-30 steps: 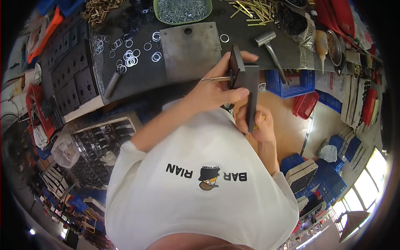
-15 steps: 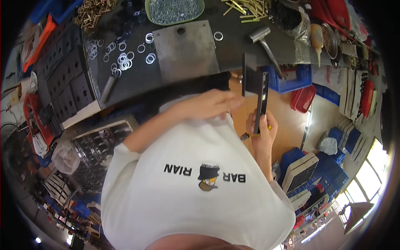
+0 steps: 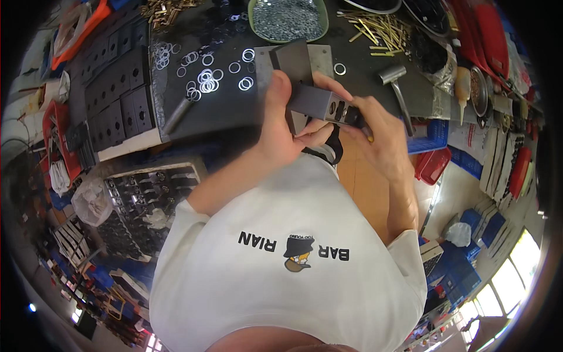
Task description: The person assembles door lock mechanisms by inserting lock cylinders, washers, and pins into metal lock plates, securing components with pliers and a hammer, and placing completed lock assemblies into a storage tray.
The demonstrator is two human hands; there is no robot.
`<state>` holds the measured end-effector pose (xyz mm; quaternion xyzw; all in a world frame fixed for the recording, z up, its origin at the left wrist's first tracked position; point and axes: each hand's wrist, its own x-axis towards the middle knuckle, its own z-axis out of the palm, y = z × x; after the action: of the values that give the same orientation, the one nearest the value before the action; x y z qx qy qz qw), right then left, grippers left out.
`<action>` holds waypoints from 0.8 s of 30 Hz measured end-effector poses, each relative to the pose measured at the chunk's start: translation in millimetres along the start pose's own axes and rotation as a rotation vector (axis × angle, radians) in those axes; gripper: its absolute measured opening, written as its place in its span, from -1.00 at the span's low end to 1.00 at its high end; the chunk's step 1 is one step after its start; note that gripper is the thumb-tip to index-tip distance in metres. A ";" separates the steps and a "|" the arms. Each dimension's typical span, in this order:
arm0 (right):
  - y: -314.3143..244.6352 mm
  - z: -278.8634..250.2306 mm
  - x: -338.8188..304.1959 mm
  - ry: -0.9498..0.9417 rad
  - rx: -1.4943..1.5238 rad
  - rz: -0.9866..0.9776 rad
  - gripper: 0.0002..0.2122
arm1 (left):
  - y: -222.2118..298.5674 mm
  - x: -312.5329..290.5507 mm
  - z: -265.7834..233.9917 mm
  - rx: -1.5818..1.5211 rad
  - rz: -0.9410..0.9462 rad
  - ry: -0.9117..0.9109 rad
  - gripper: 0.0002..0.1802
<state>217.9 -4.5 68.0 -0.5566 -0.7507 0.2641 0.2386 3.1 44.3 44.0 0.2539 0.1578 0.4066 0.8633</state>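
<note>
Dark block (image 3: 311, 101) is screening steel plate (image 3: 321, 58); gap from plate to hammer (image 3: 399, 97) is giving you room past lone ring (image 3: 339, 74); green bin (image 3: 282, 40) is blocking far side.

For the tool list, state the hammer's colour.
The hammer is silver-grey, seen best in the head view.

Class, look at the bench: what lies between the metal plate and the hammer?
In the head view, a single pale ring lies between the plate and the hammer.

Premises: a workshop. Evidence: dark table (image 3: 229, 114) bearing loose metal rings (image 3: 205, 82) at left, a hammer (image 3: 400, 97) at right and a green tub (image 3: 287, 41) of small parts (image 3: 290, 20) at the far side; blue crates (image 3: 457, 281) near right.
</note>
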 end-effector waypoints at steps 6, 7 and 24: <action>-16.5 9.0 17.7 -0.284 0.748 0.163 -0.46 | 22.8 -0.5 -37.8 0.228 0.069 0.215 -0.10; -28.2 25.8 15.5 -0.190 0.948 0.295 -0.50 | 22.9 1.4 -39.3 0.267 0.097 0.263 -0.21; -42.1 51.7 20.2 -0.143 0.663 0.381 -0.57 | 53.7 -2.2 -44.4 0.289 0.167 0.059 -0.02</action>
<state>148.9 -2.0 58.5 -0.5590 -0.5222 0.5702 0.2994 -52.9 85.4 38.0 0.3757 0.2184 0.4572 0.7759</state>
